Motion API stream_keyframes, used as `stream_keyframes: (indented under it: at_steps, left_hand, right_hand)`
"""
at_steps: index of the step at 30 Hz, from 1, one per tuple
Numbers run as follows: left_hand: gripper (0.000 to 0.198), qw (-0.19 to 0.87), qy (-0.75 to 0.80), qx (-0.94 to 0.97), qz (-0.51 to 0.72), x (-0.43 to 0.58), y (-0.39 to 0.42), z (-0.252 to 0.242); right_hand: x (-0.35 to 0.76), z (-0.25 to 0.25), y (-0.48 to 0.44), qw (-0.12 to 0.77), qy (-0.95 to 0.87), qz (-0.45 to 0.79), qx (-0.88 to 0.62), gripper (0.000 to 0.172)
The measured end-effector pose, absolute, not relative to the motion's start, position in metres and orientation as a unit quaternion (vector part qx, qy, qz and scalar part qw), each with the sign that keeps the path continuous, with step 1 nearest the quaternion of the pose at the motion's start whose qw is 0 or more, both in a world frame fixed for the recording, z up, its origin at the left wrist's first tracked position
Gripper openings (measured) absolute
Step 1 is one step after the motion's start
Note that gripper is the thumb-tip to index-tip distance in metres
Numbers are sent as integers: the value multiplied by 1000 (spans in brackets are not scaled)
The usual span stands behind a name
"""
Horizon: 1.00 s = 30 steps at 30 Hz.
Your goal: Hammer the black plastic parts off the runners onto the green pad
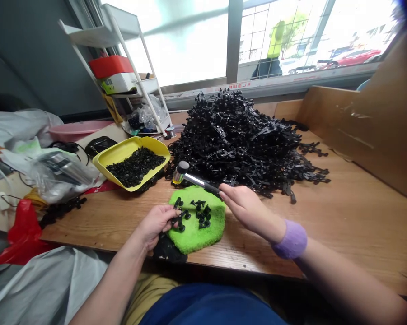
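The heap of black parts (237, 140) is rising at one o'clock from the green cloth (215, 232); being loosely piled, it could be sliding down if bumped. At ten o'clock, the yellow tray (122, 150) is holding small black pieces (135, 167) — a push might be spilling them. At two o'clock, the right hand (240, 205) is gripping a hammer (194, 179), pointing toward eleven. At nine, the left hand (157, 223) is pinching a black part (186, 215) over the cloth; a badly aimed blow could be hurting those close fingertips. Loose pieces (202, 218), lying mid-cloth, could be jumping away — from the same blow.
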State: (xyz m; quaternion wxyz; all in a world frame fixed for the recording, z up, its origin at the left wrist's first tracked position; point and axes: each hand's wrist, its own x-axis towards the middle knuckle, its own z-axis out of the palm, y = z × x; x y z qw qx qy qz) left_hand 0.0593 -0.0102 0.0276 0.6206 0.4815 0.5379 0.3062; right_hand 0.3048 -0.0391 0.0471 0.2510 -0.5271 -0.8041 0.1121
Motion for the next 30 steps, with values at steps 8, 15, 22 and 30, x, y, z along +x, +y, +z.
stream_keyframes:
  at_steps: [8,15,22,30]
  left_hand:
    - [19,628,532,465,328,57,-11,26]
    - [18,620,543,474,311,57,-8,24]
    - [18,628,536,473,310,56,-6,24]
    - [24,625,527,473,331,55,-7,20]
  right_hand:
    - [301,32,-32,205,-801,144,-544,29]
    - [297,39,-31,220,-810,97,-535,32]
    - [285,41,-28,101,-823,63,-555,35]
    - [287,44,-31,122,-819,57,-558,31]
